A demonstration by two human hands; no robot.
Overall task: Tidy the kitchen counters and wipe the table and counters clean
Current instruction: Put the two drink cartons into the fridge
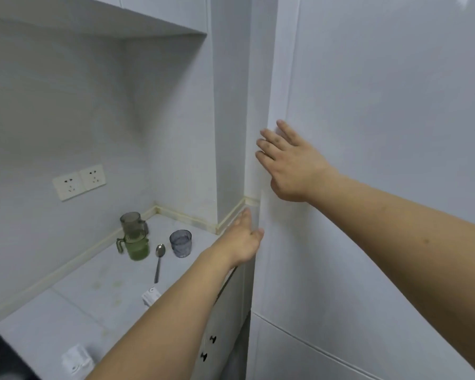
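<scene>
A tall white refrigerator fills the right half of the view. My right hand lies flat against its upper door near the left edge, fingers straight. My left hand reaches to the same door edge lower down, fingers extended along the gap beside the counter. On the pale tiled counter stand a green pitcher, a smoky grey pitcher behind it and a clear grey cup. A metal spoon lies between the pitcher and the cup.
Two small white packets lie on the counter near its front. A black appliance corner shows at the bottom left. Two wall sockets sit above the counter. Cabinet drawers with dark knobs are below the counter edge.
</scene>
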